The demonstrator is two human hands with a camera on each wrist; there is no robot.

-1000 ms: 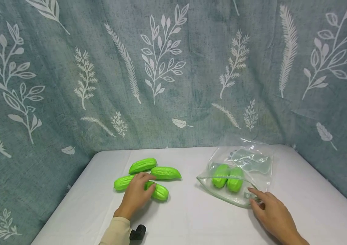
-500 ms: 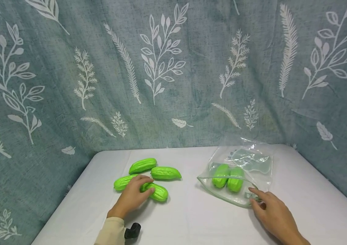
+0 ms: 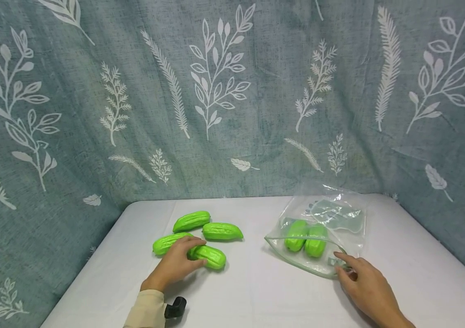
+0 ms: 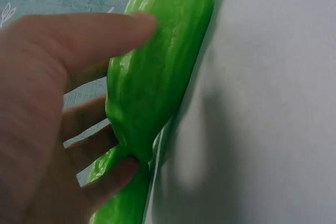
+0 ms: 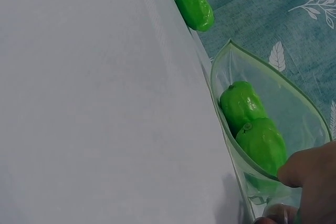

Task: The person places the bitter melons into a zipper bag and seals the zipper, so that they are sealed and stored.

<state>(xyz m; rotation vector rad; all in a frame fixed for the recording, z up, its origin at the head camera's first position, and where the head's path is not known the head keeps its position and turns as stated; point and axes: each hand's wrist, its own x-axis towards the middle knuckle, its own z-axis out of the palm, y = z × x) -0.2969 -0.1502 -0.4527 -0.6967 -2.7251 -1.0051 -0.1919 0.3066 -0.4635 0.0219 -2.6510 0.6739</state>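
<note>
In the head view my left hand point(image 3: 173, 264) holds the front green bitter melon point(image 3: 213, 258) of a group at the left of the table, thumb on the near side and fingers over the far side. The left wrist view shows this melon point(image 4: 168, 61) close up, between thumb and fingers, with another behind its narrow end. At the right, my right hand point(image 3: 367, 287) pinches the mouth edge of a clear zip bag point(image 3: 337, 216) lying on its side. The bag's mouth gapes towards me. Two bitter melons point(image 5: 260, 142) lie side by side inside it.
Near my left hand lie more bitter melons: one point(image 3: 166, 244) partly behind the fingers, one point(image 3: 191, 221) farther back, and one point(image 3: 222, 231) to the right. The white table point(image 3: 253, 291) ends at a leaf-patterned curtain point(image 3: 224, 100).
My left hand has shifted slightly left and towards me, its fingers settling around the front bitter melon, which has barely moved. The right hand and the bag stay put.
</note>
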